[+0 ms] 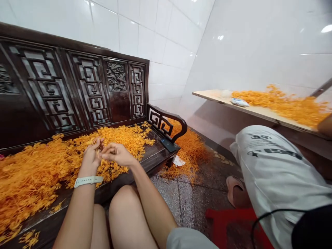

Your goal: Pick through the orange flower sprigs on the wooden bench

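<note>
One heap of orange strands on the carved wooden bench

Near it, my left hand, pale watch strap at the wrist, and my right hand have bent fingers close together; whether they pinch a strand, I cannot tell.

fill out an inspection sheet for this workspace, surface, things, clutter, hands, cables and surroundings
Surface: dark wooden bench, seat largely covered.
Job's things: orange strands heaped loosely along the seat; more on the floor and on a pale board.
Clutter: dark phone-like slab near the armrest; white scrap by the floor heap; blue-and-white packet on the board.
Hands: left hand and right hand close together above the strands, fingers bent; anything between them unclear.
Cables: one black cable by another person's pale trousers.
Surroundings: white tiled wall, red stool, speckled floor.
</note>
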Tool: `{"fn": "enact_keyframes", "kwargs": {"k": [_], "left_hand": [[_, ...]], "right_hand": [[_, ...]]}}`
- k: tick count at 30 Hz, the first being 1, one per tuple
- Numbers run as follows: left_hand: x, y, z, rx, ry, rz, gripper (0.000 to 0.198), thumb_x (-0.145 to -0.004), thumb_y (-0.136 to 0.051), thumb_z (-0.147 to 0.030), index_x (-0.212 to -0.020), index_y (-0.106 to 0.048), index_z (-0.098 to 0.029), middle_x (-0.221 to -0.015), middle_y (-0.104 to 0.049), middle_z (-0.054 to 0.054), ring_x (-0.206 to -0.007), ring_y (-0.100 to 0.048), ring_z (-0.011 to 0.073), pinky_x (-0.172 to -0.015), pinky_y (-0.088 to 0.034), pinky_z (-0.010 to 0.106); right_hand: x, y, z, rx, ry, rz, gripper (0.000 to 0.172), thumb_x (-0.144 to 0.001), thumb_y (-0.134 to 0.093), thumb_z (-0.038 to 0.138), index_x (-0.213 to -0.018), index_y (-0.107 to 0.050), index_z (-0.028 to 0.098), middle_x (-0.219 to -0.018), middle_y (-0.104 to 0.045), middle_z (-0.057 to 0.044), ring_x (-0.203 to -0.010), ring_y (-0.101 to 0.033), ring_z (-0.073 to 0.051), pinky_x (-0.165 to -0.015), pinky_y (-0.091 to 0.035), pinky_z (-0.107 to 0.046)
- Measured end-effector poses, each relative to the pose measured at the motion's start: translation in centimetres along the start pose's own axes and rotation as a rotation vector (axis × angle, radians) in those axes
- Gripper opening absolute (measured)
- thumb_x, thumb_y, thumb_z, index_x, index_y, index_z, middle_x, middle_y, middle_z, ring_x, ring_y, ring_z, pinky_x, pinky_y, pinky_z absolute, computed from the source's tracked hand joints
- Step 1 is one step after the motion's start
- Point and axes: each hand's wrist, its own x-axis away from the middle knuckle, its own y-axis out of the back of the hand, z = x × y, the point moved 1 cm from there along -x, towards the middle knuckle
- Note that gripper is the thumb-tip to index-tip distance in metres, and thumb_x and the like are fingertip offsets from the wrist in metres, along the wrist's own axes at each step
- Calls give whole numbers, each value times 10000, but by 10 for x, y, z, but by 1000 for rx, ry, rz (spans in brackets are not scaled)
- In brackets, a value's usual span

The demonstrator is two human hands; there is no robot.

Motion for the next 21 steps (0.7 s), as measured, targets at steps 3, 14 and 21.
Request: {"fn": "enact_keyframes", "kwargs": {"k": [3,14,21], "left_hand": [[1,3,-7,138,36,-48,130,-1006,-655,-84,-916,-714,-156,-816,-710,3,-654,-630,70,-607,-541,152],[13,-5,-8,-5,55,130,561,-1136,-403,-505,-1096,-783,-94,-871,-778,105,-634,-663,116,-592,-539,204],[21,-7,0,-94,-3,241,239,-989,-684,-256,-1141,-807,-117,-996,-810,111,-719,-690,111,-687,-556,200]], "right_hand": [[14,4,33,348,65,576,584,-716,-926,686,-889,-795,143,-742,-778,-38,-676,-758,-162,-658,-607,-252],[37,67,65,-519,464,-600,373,-1050,-565,551,-1098,-793,260,-951,-713,-51,-709,-493,-173,-670,-526,-307],[24,38,35,-521,113,-513,274,-954,-657,503,-1031,-697,244,-796,-597,4,-642,-423,-149,-603,-412,-292]]}}
